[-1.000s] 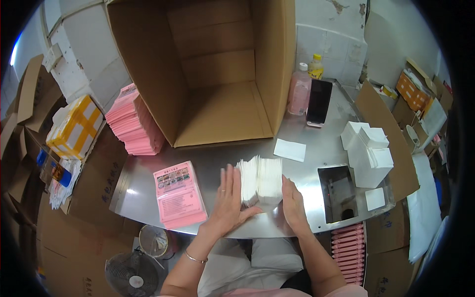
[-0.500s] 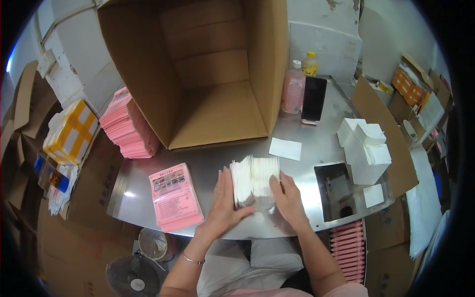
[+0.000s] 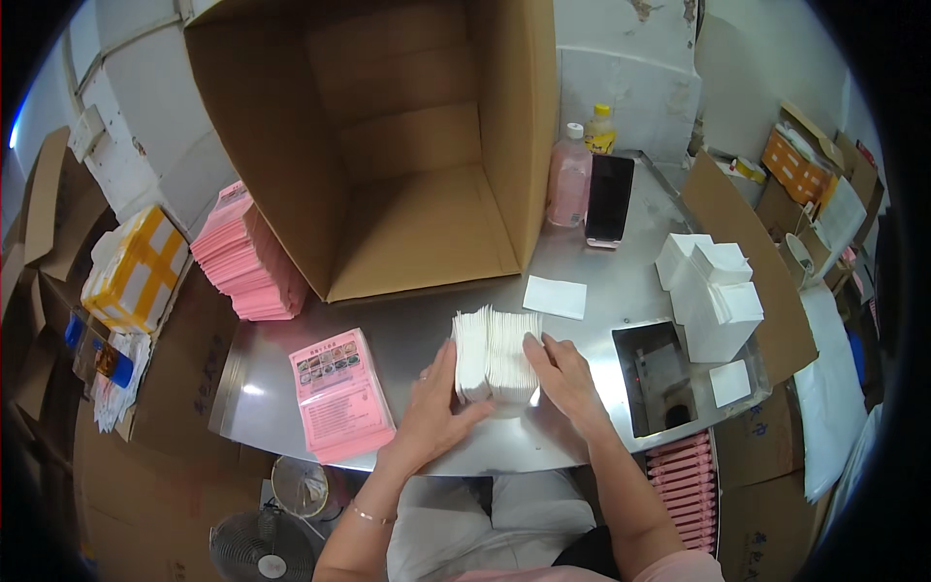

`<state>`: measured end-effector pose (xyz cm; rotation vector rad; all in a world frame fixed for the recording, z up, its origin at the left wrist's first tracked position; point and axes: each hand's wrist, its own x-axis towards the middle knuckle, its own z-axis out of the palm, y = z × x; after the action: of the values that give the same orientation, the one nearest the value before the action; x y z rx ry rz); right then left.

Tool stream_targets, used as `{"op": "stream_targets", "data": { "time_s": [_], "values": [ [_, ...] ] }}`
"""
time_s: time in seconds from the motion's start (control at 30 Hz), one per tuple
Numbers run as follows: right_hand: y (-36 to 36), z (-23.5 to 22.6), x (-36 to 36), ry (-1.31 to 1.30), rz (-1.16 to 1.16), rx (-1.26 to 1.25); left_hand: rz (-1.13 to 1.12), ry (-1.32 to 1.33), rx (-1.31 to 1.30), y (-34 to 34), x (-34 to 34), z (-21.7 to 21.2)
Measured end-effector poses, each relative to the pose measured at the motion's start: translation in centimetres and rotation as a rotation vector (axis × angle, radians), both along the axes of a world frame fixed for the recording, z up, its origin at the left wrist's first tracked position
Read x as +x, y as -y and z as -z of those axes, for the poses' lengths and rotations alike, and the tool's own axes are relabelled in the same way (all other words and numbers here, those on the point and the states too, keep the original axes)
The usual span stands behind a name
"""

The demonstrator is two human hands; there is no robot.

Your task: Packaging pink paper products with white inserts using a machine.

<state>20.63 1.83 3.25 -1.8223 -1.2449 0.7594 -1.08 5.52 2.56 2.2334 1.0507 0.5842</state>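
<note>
Open cardboard box (image 3: 388, 175), on its side at table (image 3: 427, 339) rear. Stack of white sheets (image 3: 497, 354), standing at table front. Left hand (image 3: 438, 412), right hand (image 3: 562, 378): fingers extended, pressed flat against stack's opposite sides, not closed.

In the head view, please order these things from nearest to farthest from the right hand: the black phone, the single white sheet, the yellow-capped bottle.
From the right hand:
1. Single white sheet, lying flat just beyond the hand.
2. Black phone, farther back, leaning beside the pink bottle.
3. Yellow-capped bottle, at the table's far edge.
</note>
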Motion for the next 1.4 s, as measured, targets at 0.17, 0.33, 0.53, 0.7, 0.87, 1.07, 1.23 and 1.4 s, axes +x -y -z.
{"op": "stream_targets", "data": {
  "time_s": [0.17, 0.33, 0.53, 0.7, 0.87, 1.07, 1.23, 1.4],
  "values": [
    [0.3, 0.8, -2.4, 0.123, -0.175, 0.048, -0.124, 0.319, -0.576, 0.1, 1.9, -2.3],
    [1.6, -0.7, -3.5, 0.092, -0.159, 0.454, -0.032, 0.337, 0.079, 2.3, 2.0, -0.6],
    [3.9, 2.6, -2.1, 0.222, -0.256, 0.324, -0.038, 0.195, -0.301, 4.1, -0.5, 0.6],
    [4.0, 1.5, -3.2, 0.097, -0.275, 0.298, -0.087, 0.142, -0.347, 4.2, 0.7, 0.5],
    [4.2, 0.7, -4.5, 0.071, -0.252, 0.214, -0.078, 0.352, -0.093, 5.3, 2.0, 1.8],
    [3.4, -2.8, -3.8, 0.152, -0.123, 0.072, -0.294, 0.113, -0.011, 4.3, 2.4, -4.6],
    [4.4, -1.9, -1.5, -0.088, -0.077, -0.019, -0.032, -0.072, -0.253, 0.3, -0.6, -2.1],
    [7.6, 0.3, -1.3, -0.166, -0.286, 0.199, -0.178, 0.054, -0.183, 1.7, -0.4, -1.4]
  ]
}}
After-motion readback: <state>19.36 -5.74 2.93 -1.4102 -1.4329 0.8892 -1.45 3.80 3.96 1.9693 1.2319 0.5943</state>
